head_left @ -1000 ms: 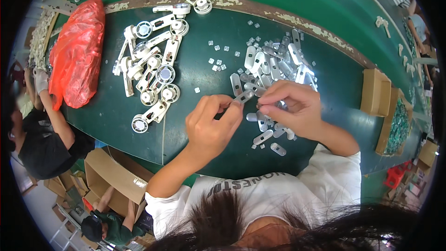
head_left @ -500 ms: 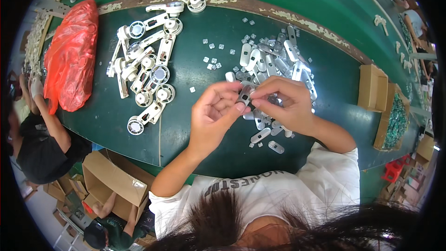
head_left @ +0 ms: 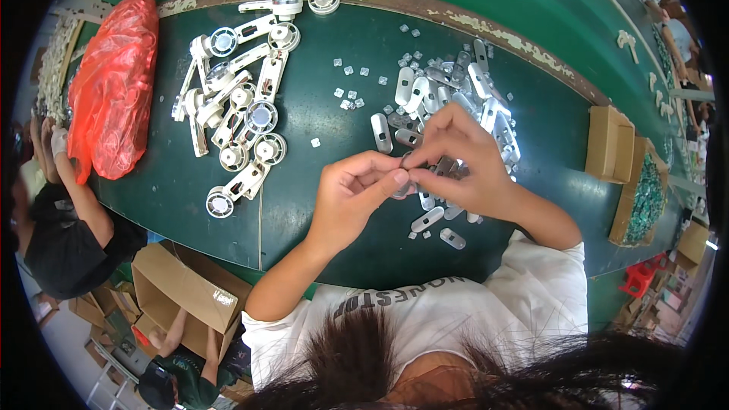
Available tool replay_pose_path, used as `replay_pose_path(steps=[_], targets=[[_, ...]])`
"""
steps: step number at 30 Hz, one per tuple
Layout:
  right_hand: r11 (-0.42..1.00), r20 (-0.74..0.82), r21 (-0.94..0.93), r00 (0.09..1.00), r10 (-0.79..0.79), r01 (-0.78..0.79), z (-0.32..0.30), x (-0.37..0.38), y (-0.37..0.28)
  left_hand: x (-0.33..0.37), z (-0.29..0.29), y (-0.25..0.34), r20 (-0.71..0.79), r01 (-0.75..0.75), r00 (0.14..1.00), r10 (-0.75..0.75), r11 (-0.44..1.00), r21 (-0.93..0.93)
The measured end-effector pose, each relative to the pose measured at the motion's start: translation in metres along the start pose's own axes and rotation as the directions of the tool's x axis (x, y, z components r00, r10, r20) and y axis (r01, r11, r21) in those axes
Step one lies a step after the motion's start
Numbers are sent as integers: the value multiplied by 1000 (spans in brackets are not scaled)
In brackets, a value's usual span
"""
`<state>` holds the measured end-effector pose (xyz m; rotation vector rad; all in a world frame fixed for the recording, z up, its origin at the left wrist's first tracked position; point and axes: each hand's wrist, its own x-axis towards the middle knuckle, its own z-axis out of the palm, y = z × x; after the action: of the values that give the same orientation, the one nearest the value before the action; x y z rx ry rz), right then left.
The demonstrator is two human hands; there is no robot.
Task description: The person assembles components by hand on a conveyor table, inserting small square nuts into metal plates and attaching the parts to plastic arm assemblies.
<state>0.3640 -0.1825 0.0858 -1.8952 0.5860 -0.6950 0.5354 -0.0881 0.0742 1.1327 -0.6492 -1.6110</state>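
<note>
Fingertips of both my hands meet over the dark green table (head_left: 326, 235). My left hand (head_left: 351, 196) pinches a small grey oval cover (head_left: 403, 191) between thumb and curled fingers. My right hand (head_left: 465, 163) is closed on the cover's upper end, its thumb and forefinger touching it. Most of the cover is hidden by the fingers; whether a smaller piece is also in them I cannot tell. Just beyond my hands lies a loose oval cover (head_left: 381, 133) with a square hole. A heap of similar grey and clear covers (head_left: 417, 94) spreads behind and under my right hand.
Small clear square pieces (head_left: 351, 94) lie scattered left of the heap. Several white arms with round wheels (head_left: 261, 117) are piled further left, beside a red plastic bag (head_left: 114, 91). Cardboard boxes (head_left: 609, 144) stand at right. Co-workers (head_left: 64, 235) are at the left.
The oval cover has turned, so its square hole no longer shows. My left fingers have curled in closer around it, and my right hand has risen slightly.
</note>
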Motion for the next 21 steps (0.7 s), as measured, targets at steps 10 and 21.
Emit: replay_pose_path(steps=[10,21], targets=[[976,-8,-204,996,-84,81,-11,52,8,-12,-2,16,-131,90,987,-96,995,-51],[553,542,-412,683,-489,724,86,166,29,-89,-27,6,-389,122,912,-132,991,-48]])
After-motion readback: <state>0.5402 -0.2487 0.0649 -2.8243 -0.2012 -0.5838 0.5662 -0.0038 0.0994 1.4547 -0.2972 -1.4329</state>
